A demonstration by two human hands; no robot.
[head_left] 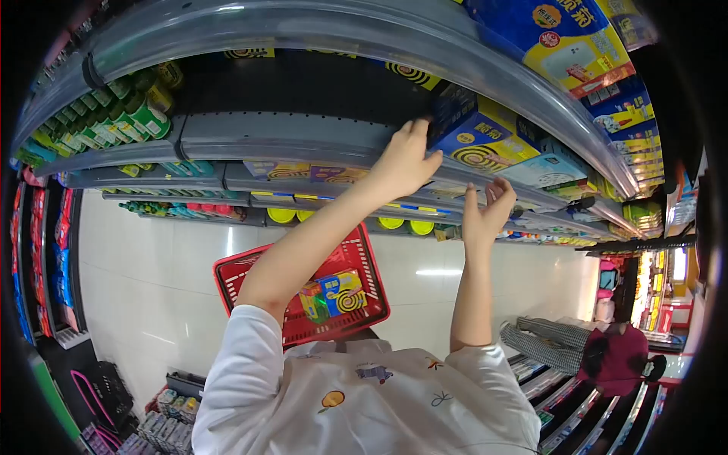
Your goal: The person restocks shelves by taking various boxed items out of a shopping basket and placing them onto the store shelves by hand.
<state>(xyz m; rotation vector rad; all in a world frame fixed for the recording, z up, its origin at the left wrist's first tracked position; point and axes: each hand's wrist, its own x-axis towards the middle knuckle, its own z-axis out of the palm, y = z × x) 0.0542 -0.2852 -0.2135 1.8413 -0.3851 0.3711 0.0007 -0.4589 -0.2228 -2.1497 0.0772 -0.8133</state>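
My left hand (410, 161): grip half-wide, fingers bent beside the blue-and-yellow box (485, 135), Chinese lettering ending "菊". My right hand (489, 211): grip wide, empty.

Along the shelves (280, 144) before the person (364, 409) reaching in, bottles (144, 114) stand at the left and boxes (485, 140) at the right, with a basket (377, 277) below holding a box (345, 294), and someone else (618, 356) well off to the right.
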